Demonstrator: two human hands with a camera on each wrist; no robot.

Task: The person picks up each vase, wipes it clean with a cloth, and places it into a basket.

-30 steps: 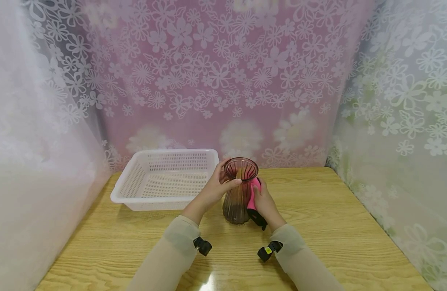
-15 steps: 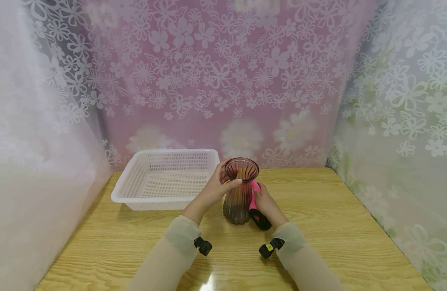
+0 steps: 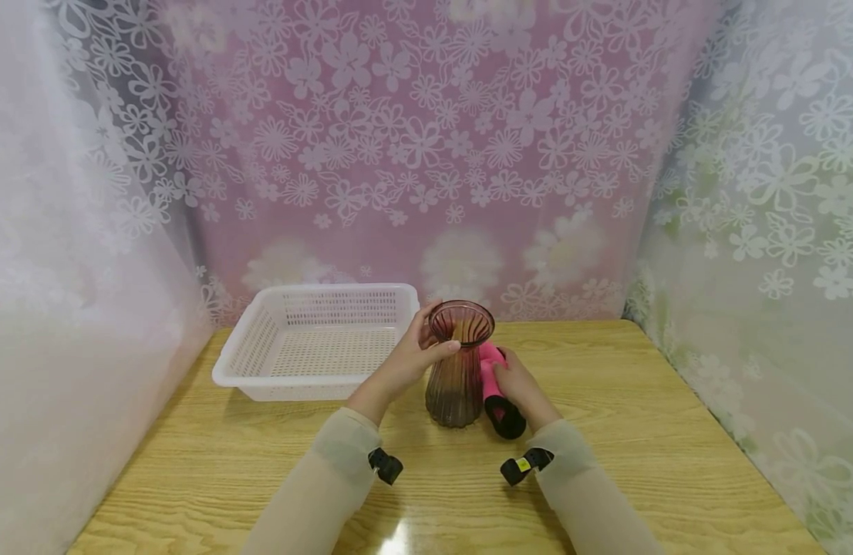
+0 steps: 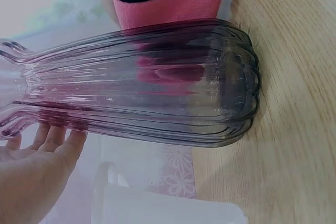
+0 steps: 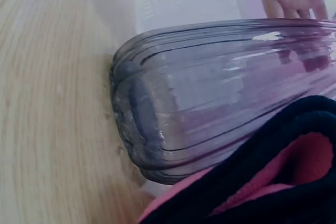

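Note:
A ribbed glass vase (image 3: 454, 389), purple at the flared rim and smoky grey at the base, stands upright on the table. My left hand (image 3: 407, 356) grips it by the neck, thumb in front and fingers behind. At the vase's right side my right hand (image 3: 524, 387) holds a folded pink cloth (image 3: 492, 378) with thick black edging. In the left wrist view the cloth (image 4: 170, 11) shows beyond the clear glass, close along the vase wall. The right wrist view has the black edge folded over in front of the vase (image 5: 210, 87), hiding part of it.
A white perforated plastic basket (image 3: 315, 383) sits on the wood-grain table (image 3: 607, 432), left of the vase. Flower-patterned curtains (image 3: 426, 154) surround the table at the back and both sides. Each wrist wears a small black camera (image 3: 385, 466).
My right hand has shifted a little to the right and down along the vase, taking the pink cloth with it. The left hand and the vase have barely moved.

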